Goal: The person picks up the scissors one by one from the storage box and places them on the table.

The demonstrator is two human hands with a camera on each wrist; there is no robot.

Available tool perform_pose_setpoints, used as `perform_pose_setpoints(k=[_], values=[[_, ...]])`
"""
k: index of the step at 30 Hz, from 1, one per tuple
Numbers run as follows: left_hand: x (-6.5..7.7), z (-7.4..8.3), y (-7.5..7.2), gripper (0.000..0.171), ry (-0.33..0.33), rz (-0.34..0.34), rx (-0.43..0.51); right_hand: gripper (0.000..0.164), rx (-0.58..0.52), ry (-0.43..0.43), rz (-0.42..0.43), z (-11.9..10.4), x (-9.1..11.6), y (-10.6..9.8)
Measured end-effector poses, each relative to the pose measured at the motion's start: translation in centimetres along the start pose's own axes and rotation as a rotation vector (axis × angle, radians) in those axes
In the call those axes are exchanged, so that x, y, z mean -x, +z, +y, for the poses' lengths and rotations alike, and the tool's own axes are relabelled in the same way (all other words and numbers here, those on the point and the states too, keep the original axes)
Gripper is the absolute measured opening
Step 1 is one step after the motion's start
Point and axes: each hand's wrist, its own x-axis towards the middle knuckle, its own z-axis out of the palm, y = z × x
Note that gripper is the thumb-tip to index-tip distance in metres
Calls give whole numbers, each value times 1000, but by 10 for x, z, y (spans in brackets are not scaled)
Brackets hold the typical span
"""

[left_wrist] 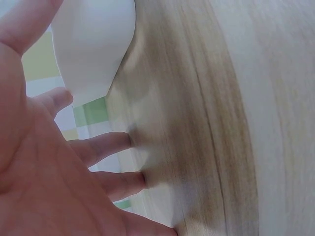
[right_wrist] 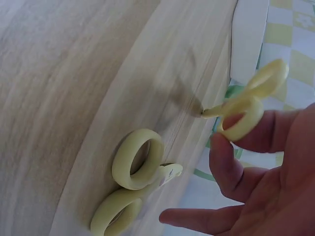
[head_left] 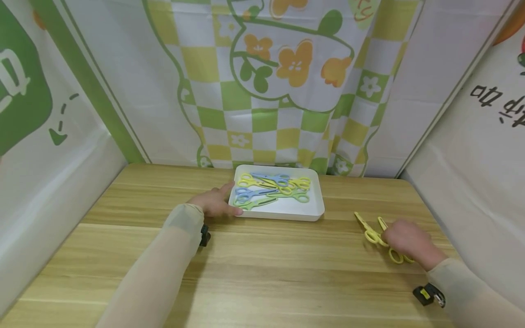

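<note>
A white tray [head_left: 295, 210] holds several scissors [head_left: 262, 180] in yellow, blue and green, lying flat across one another. My left hand [head_left: 213, 202] is at the tray's left end, thumb along the front corner and index fingertip by the side wall. In the left wrist view its other fingers [left_wrist: 115, 147] spread straight toward the tabletop. To the right of the tray, my right hand [head_left: 408, 237] pinches one handle ring of yellow scissors [right_wrist: 243, 120], their blades pointing down toward the table. A second yellow pair of scissors [right_wrist: 133, 164] lies on the wood beneath that hand.
The wooden table [head_left: 262, 278] meets a checkered green and yellow curtain [head_left: 262, 120] just behind the tray. White printed panels [head_left: 471, 182] stand along both sides. Each wrist carries a small black camera [head_left: 428, 294].
</note>
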Motion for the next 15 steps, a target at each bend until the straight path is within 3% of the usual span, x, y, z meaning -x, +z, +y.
perform_pose_setpoints(k=[1,4,7,15], values=[[2,1,0,120,6,2,1,21,-65,58,-1,-1,0,0],[8,6,-1,117,19,9,-3,18,-110,112,-6,-1,0,1],[13,10,-1,116,23,12,-4,18,-86,107,-2,-1,1,3],[-5,-3,2,125,-6,12,7,29,13,49,-15,-3,2,4]])
